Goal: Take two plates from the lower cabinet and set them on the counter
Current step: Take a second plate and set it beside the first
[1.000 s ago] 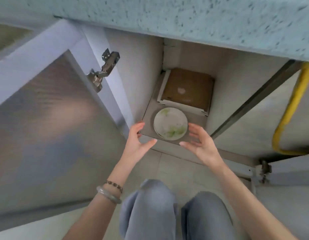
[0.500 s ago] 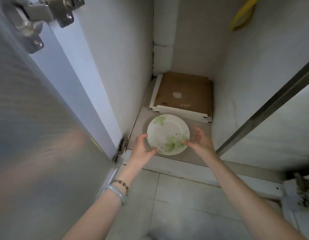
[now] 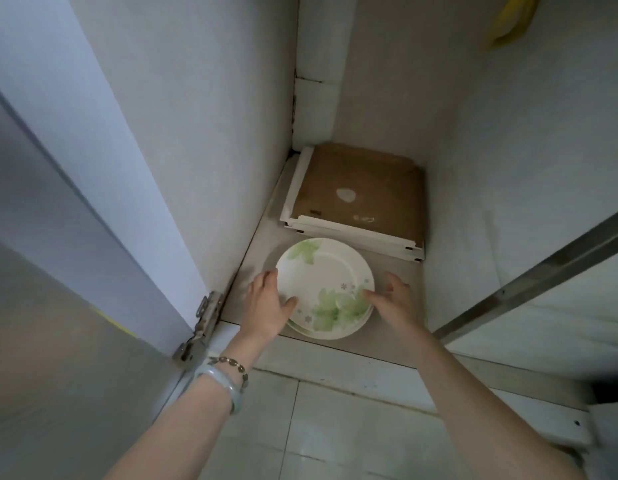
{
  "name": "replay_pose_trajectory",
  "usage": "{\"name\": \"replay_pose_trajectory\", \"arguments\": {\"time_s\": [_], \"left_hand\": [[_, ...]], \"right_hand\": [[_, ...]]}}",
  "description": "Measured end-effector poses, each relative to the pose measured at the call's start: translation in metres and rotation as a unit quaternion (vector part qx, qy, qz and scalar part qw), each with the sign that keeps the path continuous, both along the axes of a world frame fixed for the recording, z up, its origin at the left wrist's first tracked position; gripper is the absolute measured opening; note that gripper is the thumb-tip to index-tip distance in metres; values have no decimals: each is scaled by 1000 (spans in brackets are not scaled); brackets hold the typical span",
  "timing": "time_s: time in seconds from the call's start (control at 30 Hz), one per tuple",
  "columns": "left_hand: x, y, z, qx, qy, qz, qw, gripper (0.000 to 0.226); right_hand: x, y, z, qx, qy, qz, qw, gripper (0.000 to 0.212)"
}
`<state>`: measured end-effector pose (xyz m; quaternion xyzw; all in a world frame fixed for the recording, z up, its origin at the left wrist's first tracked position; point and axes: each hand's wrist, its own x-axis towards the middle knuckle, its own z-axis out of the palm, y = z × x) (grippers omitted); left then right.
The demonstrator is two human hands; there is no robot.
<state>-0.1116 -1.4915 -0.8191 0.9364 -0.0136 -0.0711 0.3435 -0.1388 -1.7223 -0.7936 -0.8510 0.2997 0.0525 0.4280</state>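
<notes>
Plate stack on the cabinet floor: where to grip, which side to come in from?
Probably grip the plate stack by its rim at the left and right edges, thumbs on top, fingers under the lip, coming in from the open front. It lies flat; the cardboard box blocks the back and the cabinet wall crowds the left.

A small stack of white plates (image 3: 326,282) with green leaf prints sits at the front of the lower cabinet (image 3: 397,337), just in front of a flat brown cardboard box (image 3: 366,192) that lies against the back wall. The left hand (image 3: 266,306) grips the stack's left edge and the right hand (image 3: 394,303) its right edge, each with the thumb laid on the top rim. The left wrist wears two bracelets (image 3: 228,375), close to the hinge (image 3: 200,323) of the open door (image 3: 58,375).
</notes>
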Motion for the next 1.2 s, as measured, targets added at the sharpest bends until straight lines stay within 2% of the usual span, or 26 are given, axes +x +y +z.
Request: {"name": "replay_pose_trajectory", "arguments": {"time_s": [0.13,0.27,0.57,0.73,0.83,0.93,1.03,1.2], "left_hand": [[4,0,-6,-6,36,-5,999,63],[5,-2,-8,-53,80,29,995,57],[1,-12,-3,-195,111,119,967,59],[1,-21,7,-188,79,128,971,64],[0,-20,16,-209,54,136,967,49],[-6,-17,25,-230,31,174,957,30],[-18,-13,35,-245,26,197,949,28],[-50,0,63,-259,25,213,942,30]], "right_hand": [[6,3,-8,37,-12,27,999,51],[7,9,-13,88,-13,-11,996,34],[10,14,-17,84,2,-40,996,36],[6,16,1,92,-26,-33,995,31],[6,16,16,85,-62,-44,993,28],[6,17,29,80,-108,-113,984,34],[5,17,36,71,-123,-152,978,39],[-15,23,57,69,-82,-141,984,36]]}}
